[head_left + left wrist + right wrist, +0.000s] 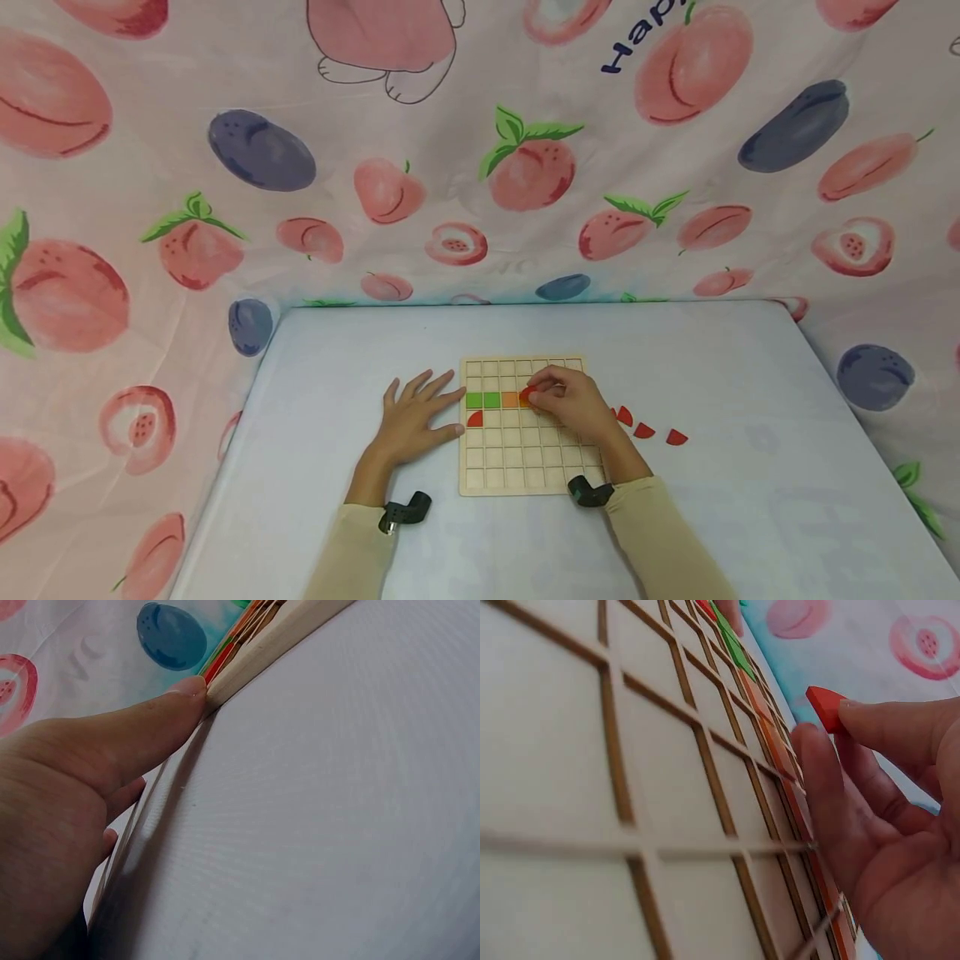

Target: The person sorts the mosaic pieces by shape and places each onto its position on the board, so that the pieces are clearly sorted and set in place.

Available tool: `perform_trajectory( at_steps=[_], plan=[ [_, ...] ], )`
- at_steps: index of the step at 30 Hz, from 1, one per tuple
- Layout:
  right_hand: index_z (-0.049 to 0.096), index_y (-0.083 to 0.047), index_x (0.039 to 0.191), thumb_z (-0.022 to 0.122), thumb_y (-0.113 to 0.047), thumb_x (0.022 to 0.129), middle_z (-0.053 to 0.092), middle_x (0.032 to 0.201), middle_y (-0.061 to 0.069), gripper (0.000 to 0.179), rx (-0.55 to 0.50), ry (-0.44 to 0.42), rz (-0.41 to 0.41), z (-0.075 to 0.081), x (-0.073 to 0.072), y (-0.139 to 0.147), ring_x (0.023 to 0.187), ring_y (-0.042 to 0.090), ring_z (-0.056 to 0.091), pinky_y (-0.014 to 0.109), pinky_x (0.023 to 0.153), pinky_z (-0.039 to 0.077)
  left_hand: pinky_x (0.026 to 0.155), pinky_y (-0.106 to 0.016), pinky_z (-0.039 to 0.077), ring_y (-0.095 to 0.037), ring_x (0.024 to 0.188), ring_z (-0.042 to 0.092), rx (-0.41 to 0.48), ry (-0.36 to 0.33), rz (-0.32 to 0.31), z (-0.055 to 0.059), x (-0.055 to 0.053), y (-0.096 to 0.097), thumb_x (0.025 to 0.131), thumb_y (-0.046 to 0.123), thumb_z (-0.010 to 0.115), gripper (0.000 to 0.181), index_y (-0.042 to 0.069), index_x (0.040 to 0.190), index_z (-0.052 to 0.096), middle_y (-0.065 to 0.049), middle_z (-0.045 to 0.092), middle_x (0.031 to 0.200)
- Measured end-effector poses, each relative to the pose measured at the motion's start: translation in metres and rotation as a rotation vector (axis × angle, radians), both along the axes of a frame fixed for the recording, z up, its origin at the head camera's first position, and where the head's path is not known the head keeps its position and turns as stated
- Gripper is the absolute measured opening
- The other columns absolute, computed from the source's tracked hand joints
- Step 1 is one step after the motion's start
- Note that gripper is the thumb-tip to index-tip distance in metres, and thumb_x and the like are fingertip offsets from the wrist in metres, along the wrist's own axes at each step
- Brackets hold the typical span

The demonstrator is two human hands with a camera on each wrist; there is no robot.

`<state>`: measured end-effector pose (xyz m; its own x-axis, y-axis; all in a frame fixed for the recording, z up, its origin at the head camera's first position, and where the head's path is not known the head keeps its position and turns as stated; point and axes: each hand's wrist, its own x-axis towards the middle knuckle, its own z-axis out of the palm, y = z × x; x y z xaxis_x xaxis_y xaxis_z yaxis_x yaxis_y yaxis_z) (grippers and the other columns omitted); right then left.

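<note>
My right hand (576,407) pinches a red quarter-circle piece (825,709) between thumb and fingers, just above the wooden grid board (525,479). In the right wrist view the piece is clear of the grid. Spread fingers of my left hand (411,423) lie along the board's left side. Its thumb (176,701) touches the board edge in the left wrist view. Set in one row of the grid are two green squares (483,401) and orange pieces (510,400), partly covered by the right hand. Below the first green square sits another red quarter-circle piece (476,419).
Several loose red pieces (677,437) lie on the white tabletop (750,375) right of the board, one partly hidden by the right hand. Behind the table hangs a fruit-print cloth (450,192). Each wrist wears a black camera mount (408,510).
</note>
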<state>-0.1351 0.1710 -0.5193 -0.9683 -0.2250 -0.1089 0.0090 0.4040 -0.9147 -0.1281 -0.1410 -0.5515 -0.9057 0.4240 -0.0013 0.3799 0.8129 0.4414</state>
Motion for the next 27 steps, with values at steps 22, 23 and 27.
perform_trajectory(
  at_steps=[22, 23, 27],
  plan=[
    [0.079, -0.022, 0.088, 0.085, -0.023, 0.084, 0.071, 0.09, -0.004, 0.008, 0.097, 0.041, -0.062, -0.005, 0.005, -0.045, 0.081, 0.015, 0.062, 0.029, 0.073, 0.051, 0.121, -0.069, -0.001, -0.027, 0.159, 0.016, -0.028, -0.019, -0.018, -0.001, -0.002, -0.002, 0.093, 0.068, 0.056, 0.067, 0.041, 0.153, 0.045, 0.011, 0.027, 0.169],
    [0.079, -0.022, 0.087, 0.086, -0.023, 0.083, 0.069, 0.092, -0.004, 0.007, 0.112, 0.046, -0.074, -0.005, 0.005, -0.046, 0.082, 0.016, 0.06, 0.03, 0.073, 0.05, 0.121, -0.069, -0.001, -0.027, 0.159, 0.016, -0.027, -0.019, -0.018, -0.001, -0.002, -0.002, 0.093, 0.068, 0.056, 0.067, 0.041, 0.153, 0.045, 0.011, 0.027, 0.169],
    [0.08, -0.023, 0.085, 0.087, -0.023, 0.081, 0.066, 0.097, -0.002, 0.007, 0.161, 0.045, -0.088, -0.005, 0.005, -0.048, 0.086, 0.017, 0.055, 0.032, 0.076, 0.044, 0.121, -0.069, 0.0, -0.028, 0.159, 0.017, -0.023, -0.012, -0.016, 0.0, -0.001, -0.002, 0.093, 0.067, 0.057, 0.066, 0.041, 0.153, 0.046, 0.01, 0.028, 0.169]
  ],
)
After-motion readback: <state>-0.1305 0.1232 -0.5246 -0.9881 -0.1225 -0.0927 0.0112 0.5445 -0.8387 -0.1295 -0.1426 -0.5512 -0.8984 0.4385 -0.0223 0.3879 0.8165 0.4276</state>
